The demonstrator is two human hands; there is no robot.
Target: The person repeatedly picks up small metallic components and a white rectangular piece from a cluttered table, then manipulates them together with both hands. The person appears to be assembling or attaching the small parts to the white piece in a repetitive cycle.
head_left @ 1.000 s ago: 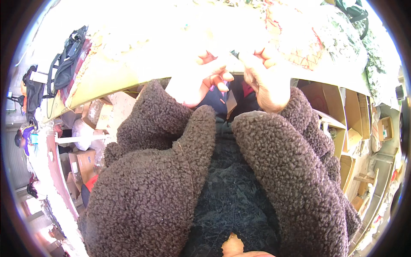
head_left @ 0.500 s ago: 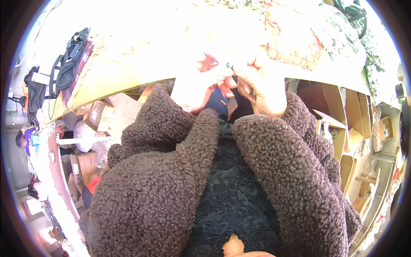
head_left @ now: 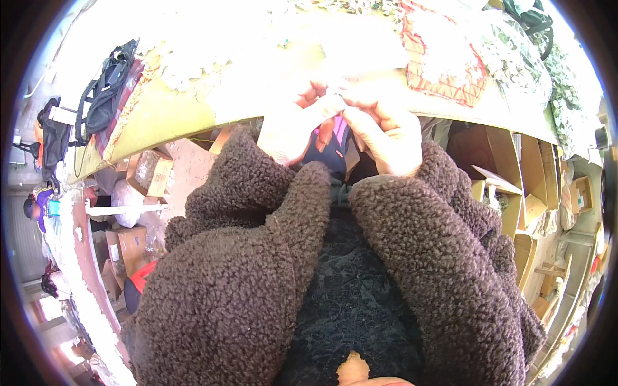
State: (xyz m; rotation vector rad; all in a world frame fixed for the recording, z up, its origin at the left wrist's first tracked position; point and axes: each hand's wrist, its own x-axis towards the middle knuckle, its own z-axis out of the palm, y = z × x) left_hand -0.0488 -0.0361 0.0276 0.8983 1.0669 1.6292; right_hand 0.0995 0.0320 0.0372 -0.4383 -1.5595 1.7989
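Note:
Both of my hands meet at the near edge of a brightly lit table (head_left: 212, 106), with brown fleece sleeves behind them. My left hand (head_left: 293, 128) is closed, thumb and fingers pinched toward the right hand. My right hand (head_left: 386, 132) is pinched too, its fingertips touching those of the left. Between them is something tiny that glare washes out, so its kind cannot be made out. Beyond the right hand, a red-edged mesh bag (head_left: 444, 87) with pale contents lies on the table.
Black straps or a bag (head_left: 106, 96) rest at the table's left end. A clear bag of green leafy material (head_left: 515, 58) stands at the far right. Open cardboard boxes (head_left: 502, 154) are below the table on the right, with more cartons (head_left: 132, 248) at lower left.
My right hand has turned a little, its fingertips shifting left against the left hand's. The small greenish bit seen between the fingertips earlier no longer shows.

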